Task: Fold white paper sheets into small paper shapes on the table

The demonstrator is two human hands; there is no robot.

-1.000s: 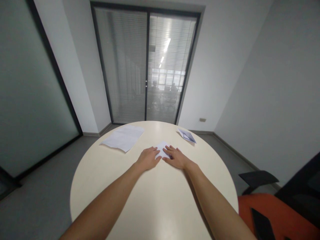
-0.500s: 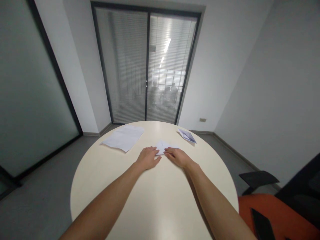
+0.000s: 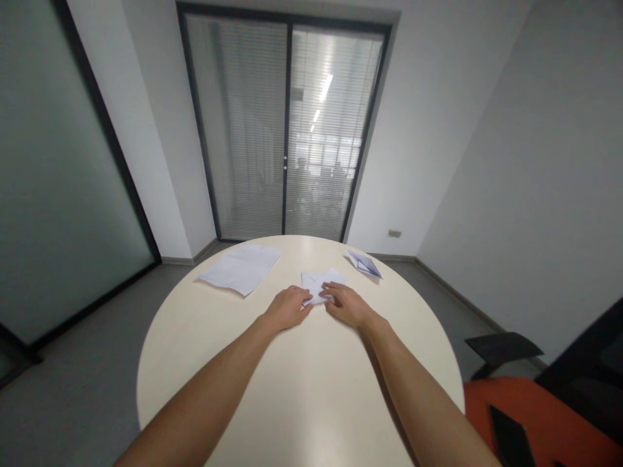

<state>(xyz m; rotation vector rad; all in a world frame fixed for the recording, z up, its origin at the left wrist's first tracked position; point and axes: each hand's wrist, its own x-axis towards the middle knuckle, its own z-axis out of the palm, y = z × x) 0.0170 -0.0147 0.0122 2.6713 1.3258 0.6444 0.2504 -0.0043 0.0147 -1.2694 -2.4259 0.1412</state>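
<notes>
A small folded sheet of white paper (image 3: 314, 280) lies on the round table with creases showing on its top. My left hand (image 3: 288, 307) is at its near left corner, the thumb and fingers closed about the edge. Across the right part of the paper rests my right hand (image 3: 346, 303), its fingers apart and the fingertips touching the surface. That hand covers part of the paper's right side.
On the cream round table (image 3: 302, 389), a larger white sheet (image 3: 241, 267) lies at the back left. A folded card with a dark printed picture (image 3: 365, 264) stands slightly raised at the back right. An orange chair (image 3: 549, 415) is beside the table at right.
More of the folded paper's top now shows, its left part opened out flat. My right hand's fingers have shifted slightly right and spread; my left hand has hardly moved.
</notes>
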